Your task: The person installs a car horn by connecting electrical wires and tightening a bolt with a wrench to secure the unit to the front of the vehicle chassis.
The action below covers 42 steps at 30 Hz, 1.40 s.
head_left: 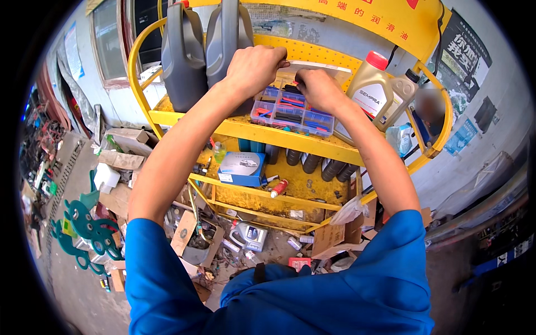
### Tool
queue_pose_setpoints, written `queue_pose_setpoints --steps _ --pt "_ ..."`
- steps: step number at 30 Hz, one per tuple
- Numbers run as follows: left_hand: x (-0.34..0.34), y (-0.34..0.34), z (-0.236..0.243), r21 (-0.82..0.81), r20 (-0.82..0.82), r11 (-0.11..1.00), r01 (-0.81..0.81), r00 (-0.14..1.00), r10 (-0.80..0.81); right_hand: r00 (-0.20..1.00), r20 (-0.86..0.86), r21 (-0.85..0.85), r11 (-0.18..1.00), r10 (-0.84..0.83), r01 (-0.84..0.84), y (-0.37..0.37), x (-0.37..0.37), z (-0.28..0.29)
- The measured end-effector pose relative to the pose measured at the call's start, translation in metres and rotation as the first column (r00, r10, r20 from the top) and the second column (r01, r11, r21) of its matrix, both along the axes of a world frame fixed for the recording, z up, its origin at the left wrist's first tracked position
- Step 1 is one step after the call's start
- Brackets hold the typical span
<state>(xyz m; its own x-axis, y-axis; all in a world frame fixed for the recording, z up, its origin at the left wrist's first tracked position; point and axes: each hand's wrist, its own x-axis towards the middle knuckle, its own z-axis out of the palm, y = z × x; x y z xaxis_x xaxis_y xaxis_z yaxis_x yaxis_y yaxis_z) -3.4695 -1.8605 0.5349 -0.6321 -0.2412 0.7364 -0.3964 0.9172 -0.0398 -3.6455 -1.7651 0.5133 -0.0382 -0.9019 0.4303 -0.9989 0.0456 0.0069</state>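
A clear compartment box (290, 126) stands on the top shelf of a yellow rack, with its see-through lid (334, 71) raised at the back. Short red, blue and black tube pieces (291, 99) lie sorted in its compartments. Above the box's left side, my left hand (255, 66) is closed, its fingertips at the lid's left end; whatever is in them is hidden. My right hand (319, 88) reaches over the right rear compartments with fingers curled and pinched together. I cannot make out what they hold.
Two large grey jugs (184, 61) flank the box on the left; a gold oil bottle (368, 89) with a red cap stands right. Below, the yellow rack (268, 201) carries a blue box (241, 167) and dark bottles (310, 162). Cartons and litter cover the floor.
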Motion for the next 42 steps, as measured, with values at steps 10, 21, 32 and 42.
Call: queue_pose_setpoints --steps 10,21,32,42 --pt "0.000 -0.003 0.001 0.025 -0.016 1.000 0.009 1.000 -0.008 0.992 -0.105 0.125 0.988 -0.073 0.086 0.000 0.023 0.000" --pt "-0.014 -0.007 -0.004 0.071 0.005 0.997 0.032 0.999 -0.032 0.964 -0.193 0.261 0.937 -0.185 0.233 -0.033 0.003 -0.003" --pt "-0.033 -0.010 -0.013 0.122 0.012 0.992 0.029 0.999 -0.030 0.980 -0.082 0.495 0.846 -0.182 0.198 -0.056 -0.016 -0.009" --pt "-0.034 -0.014 -0.011 0.127 0.006 0.992 0.004 1.000 -0.005 0.983 -0.045 0.329 0.926 -0.179 0.184 -0.038 -0.010 -0.010"
